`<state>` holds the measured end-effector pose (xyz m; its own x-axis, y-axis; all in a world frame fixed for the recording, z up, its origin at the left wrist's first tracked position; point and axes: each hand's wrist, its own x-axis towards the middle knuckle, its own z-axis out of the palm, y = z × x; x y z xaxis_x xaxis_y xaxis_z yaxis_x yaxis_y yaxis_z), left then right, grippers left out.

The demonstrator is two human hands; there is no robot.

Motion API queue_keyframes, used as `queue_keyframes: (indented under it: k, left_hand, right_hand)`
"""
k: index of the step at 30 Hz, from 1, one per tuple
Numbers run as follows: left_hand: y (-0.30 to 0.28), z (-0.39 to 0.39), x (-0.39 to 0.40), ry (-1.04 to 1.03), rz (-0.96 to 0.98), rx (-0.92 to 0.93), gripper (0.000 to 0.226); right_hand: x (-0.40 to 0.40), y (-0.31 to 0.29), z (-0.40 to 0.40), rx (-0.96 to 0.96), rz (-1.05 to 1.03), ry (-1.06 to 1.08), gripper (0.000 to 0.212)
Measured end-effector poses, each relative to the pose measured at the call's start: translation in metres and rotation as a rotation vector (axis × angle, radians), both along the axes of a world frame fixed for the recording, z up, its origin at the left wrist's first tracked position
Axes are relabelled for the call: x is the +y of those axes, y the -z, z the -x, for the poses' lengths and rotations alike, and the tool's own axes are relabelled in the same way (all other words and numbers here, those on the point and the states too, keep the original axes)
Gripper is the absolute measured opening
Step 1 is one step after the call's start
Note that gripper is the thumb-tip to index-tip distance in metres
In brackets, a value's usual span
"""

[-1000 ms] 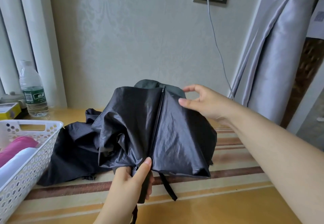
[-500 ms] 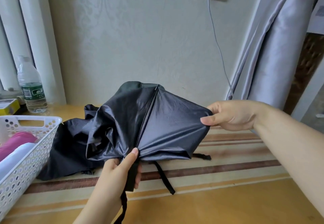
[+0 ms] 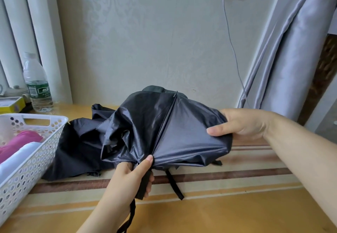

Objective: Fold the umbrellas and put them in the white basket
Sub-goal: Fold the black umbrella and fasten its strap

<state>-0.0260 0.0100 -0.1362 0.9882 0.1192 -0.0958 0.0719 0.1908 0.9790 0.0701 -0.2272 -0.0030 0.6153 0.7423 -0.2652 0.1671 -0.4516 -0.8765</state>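
Over striped surface point(image 3: 237, 181): left grip point(image 3: 127, 181) clamping black umbrella point(image 3: 164, 132) handle, right grip point(image 3: 242, 123) pinching canopy edge, white basket point(image 3: 36, 158) far left of both.

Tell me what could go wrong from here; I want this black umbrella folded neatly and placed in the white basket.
The loose closure strap dangles under the canopy and could get wrapped inside the folds. The left hand grips only the handle while the right hand pulls the black umbrella fabric taut, which may strain the rib. The white basket already holds pink and white items, so space may be tight.
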Motion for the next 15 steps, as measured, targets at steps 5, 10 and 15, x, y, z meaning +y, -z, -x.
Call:
queue_keyframes:
  k: [5,10,15]
  left_hand:
    - [0.004,-0.003,0.002,-0.027,-0.025,-0.007,0.044]
    - [0.004,-0.003,-0.005,-0.095,-0.048,-0.033,0.046]
    - [0.004,-0.001,-0.009,-0.093,0.0,0.008,0.042]
  right_hand:
    - [-0.007,-0.004,0.007,-0.369,-0.025,0.489,0.059]
    - [0.015,0.052,0.041,0.185,-0.004,0.793,0.101]
    - [0.047,0.091,0.054,0.061,-0.357,0.865,0.031]
